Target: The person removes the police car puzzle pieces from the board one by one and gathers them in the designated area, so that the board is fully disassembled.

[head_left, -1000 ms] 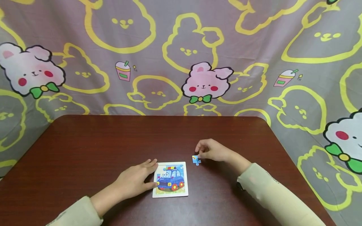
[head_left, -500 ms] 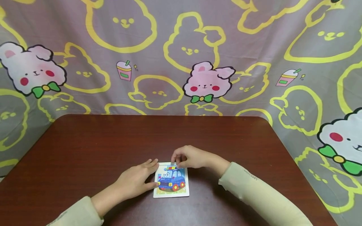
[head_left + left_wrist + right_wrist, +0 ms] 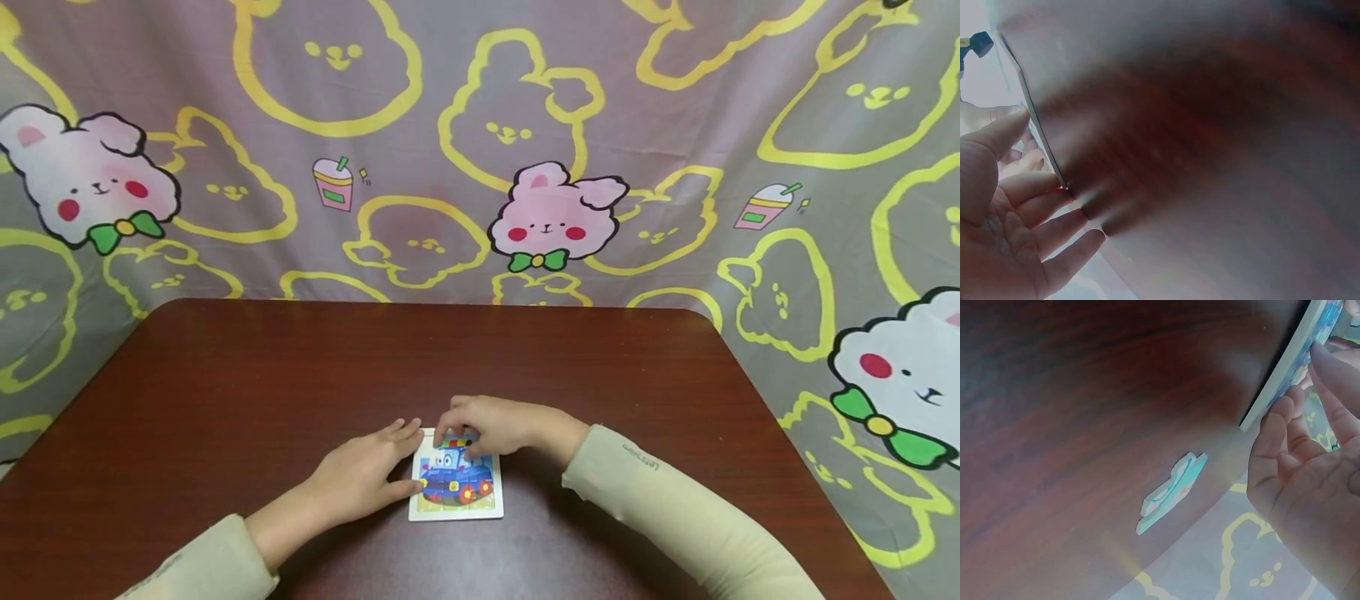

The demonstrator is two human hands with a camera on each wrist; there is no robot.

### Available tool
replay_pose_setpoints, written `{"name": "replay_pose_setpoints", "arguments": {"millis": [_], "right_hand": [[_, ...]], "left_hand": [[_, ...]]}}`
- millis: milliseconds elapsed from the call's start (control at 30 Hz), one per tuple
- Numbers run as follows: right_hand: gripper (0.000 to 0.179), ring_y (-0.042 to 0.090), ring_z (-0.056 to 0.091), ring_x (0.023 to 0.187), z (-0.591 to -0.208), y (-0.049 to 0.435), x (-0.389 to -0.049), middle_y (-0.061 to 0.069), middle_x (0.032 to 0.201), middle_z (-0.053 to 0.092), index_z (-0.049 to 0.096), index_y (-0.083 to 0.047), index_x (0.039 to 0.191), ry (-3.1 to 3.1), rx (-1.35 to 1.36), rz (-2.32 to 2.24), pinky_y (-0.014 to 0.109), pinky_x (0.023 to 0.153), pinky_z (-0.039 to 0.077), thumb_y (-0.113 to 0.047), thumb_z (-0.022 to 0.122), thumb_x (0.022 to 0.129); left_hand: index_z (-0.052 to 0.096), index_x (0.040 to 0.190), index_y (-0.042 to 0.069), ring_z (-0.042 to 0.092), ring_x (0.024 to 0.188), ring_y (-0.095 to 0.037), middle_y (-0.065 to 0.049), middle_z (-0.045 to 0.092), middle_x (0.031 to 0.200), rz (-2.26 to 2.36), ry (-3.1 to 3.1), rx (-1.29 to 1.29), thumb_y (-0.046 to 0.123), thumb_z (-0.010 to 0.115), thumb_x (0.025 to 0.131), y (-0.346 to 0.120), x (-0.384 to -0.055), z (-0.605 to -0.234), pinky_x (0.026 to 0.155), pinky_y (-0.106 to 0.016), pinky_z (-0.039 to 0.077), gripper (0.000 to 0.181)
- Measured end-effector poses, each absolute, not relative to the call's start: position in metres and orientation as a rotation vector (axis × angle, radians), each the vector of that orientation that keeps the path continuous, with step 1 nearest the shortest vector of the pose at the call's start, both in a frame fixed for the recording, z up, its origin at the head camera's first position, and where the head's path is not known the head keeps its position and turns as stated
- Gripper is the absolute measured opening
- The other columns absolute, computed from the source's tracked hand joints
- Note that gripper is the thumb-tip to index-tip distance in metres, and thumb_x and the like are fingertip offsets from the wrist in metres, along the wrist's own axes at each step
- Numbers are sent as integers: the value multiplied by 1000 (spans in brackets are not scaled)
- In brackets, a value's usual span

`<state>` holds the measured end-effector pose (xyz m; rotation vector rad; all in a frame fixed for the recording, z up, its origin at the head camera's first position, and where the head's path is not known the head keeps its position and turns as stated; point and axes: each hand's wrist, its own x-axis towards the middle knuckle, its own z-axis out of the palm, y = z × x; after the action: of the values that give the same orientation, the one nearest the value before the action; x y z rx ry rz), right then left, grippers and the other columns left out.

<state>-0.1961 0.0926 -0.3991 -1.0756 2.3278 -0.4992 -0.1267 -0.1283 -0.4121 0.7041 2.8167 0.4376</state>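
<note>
A square jigsaw puzzle in a white frame, showing a blue cartoon car, lies flat on the table. My left hand rests along its left side with fingers spread, the thumb touching the frame's edge. Over the puzzle's top part is my right hand, thumb and fingers curled down at the car's roof lights. It seems to pinch a small puzzle piece, mostly hidden by the fingers. In the right wrist view, a loose light-blue puzzle piece lies on the table; in the head view my right hand and wrist hide it.
The dark reddish-brown wooden table has rounded far corners. A grey-pink curtain with yellow outlines and cartoon rabbits hangs behind it and along both sides.
My right hand has moved left from the loose pieces right of the frame, carrying a piece over the puzzle's top part. My left hand has stayed at the frame's left side.
</note>
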Motion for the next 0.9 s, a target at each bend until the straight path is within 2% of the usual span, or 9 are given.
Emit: {"name": "replay_pose_setpoints", "arguments": {"millis": [233, 633, 900], "right_hand": [[38, 10, 53, 92, -399, 91, -198, -2, 105, 55, 66, -27, 120, 2337, -1103, -429, 20, 81, 48, -11, 76, 87], [39, 9, 52, 99, -398, 83, -197, -3, 108, 54, 64, -27, 114, 2356, -1128, -344, 24, 90, 48, -4, 76, 85], [38, 10, 52, 100, -400, 84, -193, -4, 108, 52, 61, -30, 113, 2370, -1102, -358, 26, 90, 49, -6, 75, 87]], "left_hand": [[55, 142, 7, 46, 141, -31, -10, 49, 152, 431, 2820, 706, 44, 76, 85, -127, -128, -411, 103, -54, 48, 71], [57, 139, 1, 48, 139, -35, -14, 51, 149, 470, 2834, 774, 40, 77, 86, -129, -127, -410, 103, -54, 48, 68], [57, 138, 1, 49, 138, -36, -16, 51, 148, 471, 2835, 786, 39, 77, 85, -129, -127, -413, 102, -54, 49, 68]]}}
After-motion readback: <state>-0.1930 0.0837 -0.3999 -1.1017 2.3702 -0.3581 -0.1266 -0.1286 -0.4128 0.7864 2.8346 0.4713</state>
